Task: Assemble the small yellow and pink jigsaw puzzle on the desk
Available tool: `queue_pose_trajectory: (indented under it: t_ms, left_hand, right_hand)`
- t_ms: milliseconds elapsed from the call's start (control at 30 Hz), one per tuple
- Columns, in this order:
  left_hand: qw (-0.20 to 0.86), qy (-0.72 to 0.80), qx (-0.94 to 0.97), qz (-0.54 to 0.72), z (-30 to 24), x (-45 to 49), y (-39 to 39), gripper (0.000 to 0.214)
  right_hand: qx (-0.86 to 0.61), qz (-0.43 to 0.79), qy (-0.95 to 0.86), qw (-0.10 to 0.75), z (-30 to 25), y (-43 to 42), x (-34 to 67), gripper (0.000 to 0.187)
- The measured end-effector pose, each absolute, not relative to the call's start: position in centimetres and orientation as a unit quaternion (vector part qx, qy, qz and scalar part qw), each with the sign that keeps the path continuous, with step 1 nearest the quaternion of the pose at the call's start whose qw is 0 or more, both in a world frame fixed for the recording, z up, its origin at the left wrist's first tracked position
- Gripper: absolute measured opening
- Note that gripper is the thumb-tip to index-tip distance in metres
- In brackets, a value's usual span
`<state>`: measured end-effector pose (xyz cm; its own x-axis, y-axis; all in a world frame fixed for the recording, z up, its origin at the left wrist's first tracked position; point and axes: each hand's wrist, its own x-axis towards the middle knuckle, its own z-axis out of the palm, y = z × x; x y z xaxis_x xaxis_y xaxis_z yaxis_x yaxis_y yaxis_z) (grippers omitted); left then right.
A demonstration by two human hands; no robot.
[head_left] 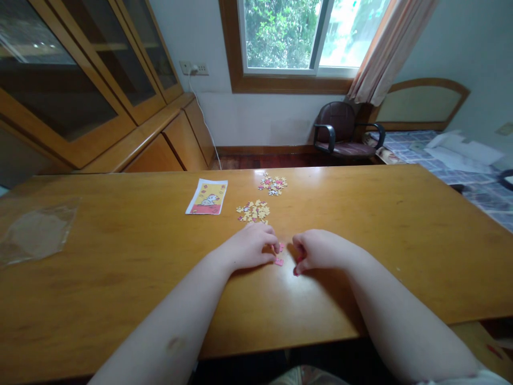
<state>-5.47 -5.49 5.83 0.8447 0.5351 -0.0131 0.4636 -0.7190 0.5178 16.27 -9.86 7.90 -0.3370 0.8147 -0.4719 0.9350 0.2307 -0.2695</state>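
Small pink jigsaw pieces (279, 262) lie on the wooden table between my two hands. My left hand (254, 247) rests on the tabletop, its thumb and curled fingers closed at the edge of these pieces. To the right, my right hand (323, 250) is closed, with a reddish-pink jigsaw piece (296, 272) showing at the thumb tip; the fingers partly hide it. Just beyond my left hand is a loose pile of yellow jigsaw pieces (254, 210). A second pile of mixed pink, white and yellow pieces (273, 184) lies near the table's far edge.
A printed picture card (207, 197) with a white animal on yellow and pink lies left of the piles. A clear plastic bag (38, 232) is at the left of the table (401, 230). Beyond stand a cabinet (176, 139), an office chair (339, 128) and a bed (436, 155).
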Motion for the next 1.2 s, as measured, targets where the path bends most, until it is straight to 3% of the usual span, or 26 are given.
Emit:
queue_pose_trajectory:
  t_ms: [300,633,967,1200]
  left_hand:
    - [0.232,0.253,0.938,0.044,4.9,-4.4,-5.9,0.010]
    - [0.197,0.300,0.932,0.057,4.8,-4.8,-5.0,0.019]
    - [0.167,0.357,0.917,0.064,4.4,-4.6,-4.8,0.021]
    - [0.195,0.245,0.948,0.060,4.8,-4.5,-5.4,0.019]
  right_hand:
    - [0.585,-0.236,0.765,0.129,7.3,-9.5,16.2,0.028]
    - [0.711,-0.134,0.685,0.087,7.7,-8.6,16.9,0.034]
    - [0.705,-0.154,0.685,0.098,7.6,-8.7,16.8,0.038]
    - [0.656,-0.224,0.706,0.143,7.9,-9.3,16.6,0.036]
